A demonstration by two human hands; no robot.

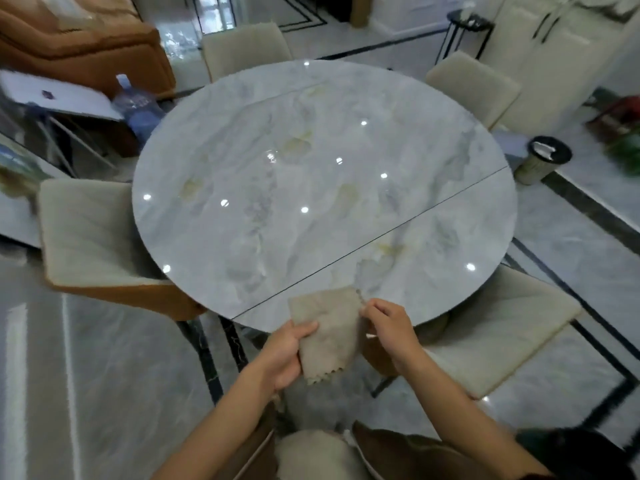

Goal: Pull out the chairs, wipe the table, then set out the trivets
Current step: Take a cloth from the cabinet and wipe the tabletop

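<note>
A round grey marble table point(311, 161) fills the middle of the head view, with a thin seam across its near right part. At its near edge I hold a beige cloth point(329, 327) with scalloped edges. My left hand point(285, 355) grips the cloth's lower left side. My right hand point(391, 327) pinches its upper right corner. Cream chairs stand around the table: one at the left point(86, 237), one at the near right point(491, 327), one at the far side point(246, 46) and one at the far right point(474, 84). No trivets are visible.
An orange sofa point(79, 39) and a water bottle point(138, 109) lie beyond the table's left side. A round bin point(542, 161) stands on the floor at the right. A white cabinet point(554, 46) is at the far right. Another chair back point(311, 455) is right below me.
</note>
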